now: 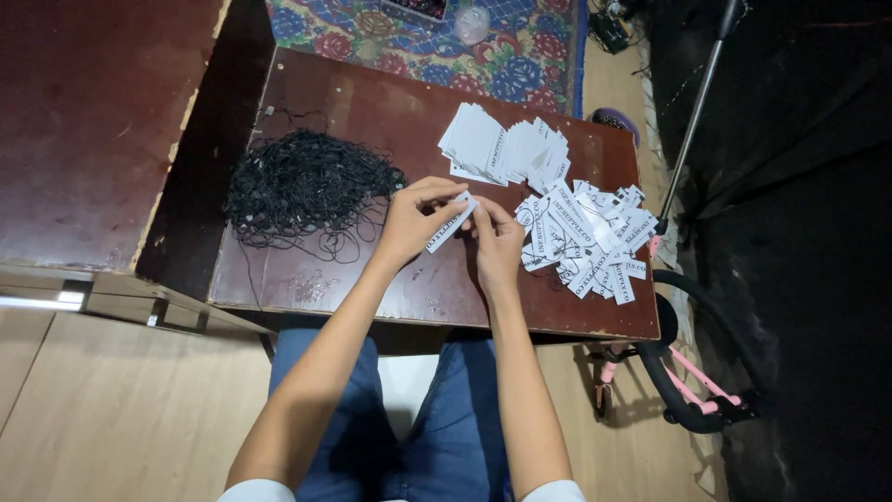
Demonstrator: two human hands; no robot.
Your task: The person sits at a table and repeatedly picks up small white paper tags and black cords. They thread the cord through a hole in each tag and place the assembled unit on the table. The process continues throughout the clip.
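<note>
My left hand [413, 221] and my right hand [497, 242] meet over the middle of a dark brown low table [372, 121]. Between their fingertips is a small white printed paper tag [450, 224], held slanted; both hands pinch it. A tangled heap of thin black string [302, 186] lies just left of my left hand. To the right of my right hand is a loose pile of white printed tags [585, 237]. Behind it a fanned stack of white tags [502, 149] rests face down.
A taller dark wooden surface [84, 121] stands at the left. A flowered rug [418, 42] with a clear round lid lies beyond the table. At the right are a pink child's bicycle [692, 372], a metal pole and dark cloth. My legs in blue jeans are under the table edge.
</note>
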